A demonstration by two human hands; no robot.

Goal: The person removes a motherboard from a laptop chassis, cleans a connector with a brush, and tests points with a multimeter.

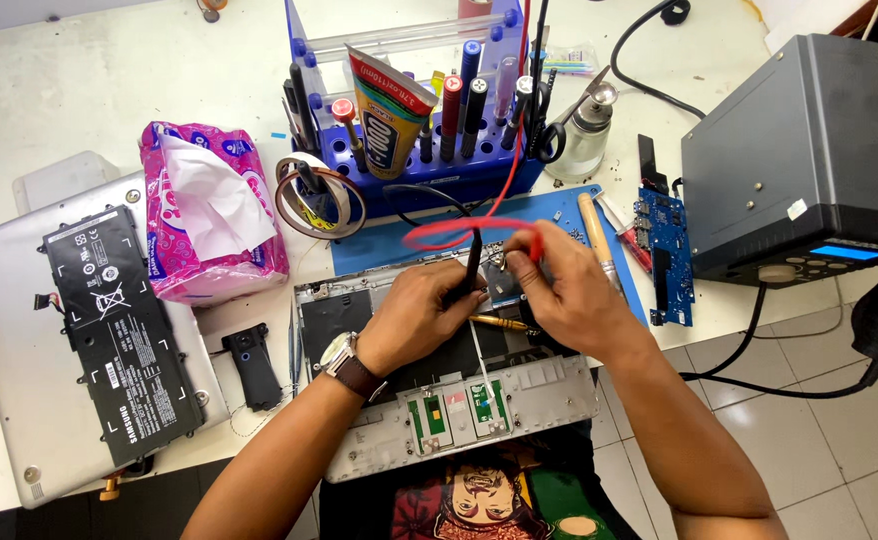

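Black slim probe [473, 262] stands pinched in the left hand [414, 318]; the right hand [571, 290] grips a red probe [537, 243]. Both wrists bend down over the opened silver laptop chassis [549, 385].

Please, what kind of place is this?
Probably an electronics repair bench. The left hand and right hand hold probes over an opened laptop; a removed battery and a blue tool rack are nearby.

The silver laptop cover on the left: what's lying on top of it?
A flat black battery lies on the silver cover, with a thin cable end at its left edge. Whatever sits beneath the battery is hidden.
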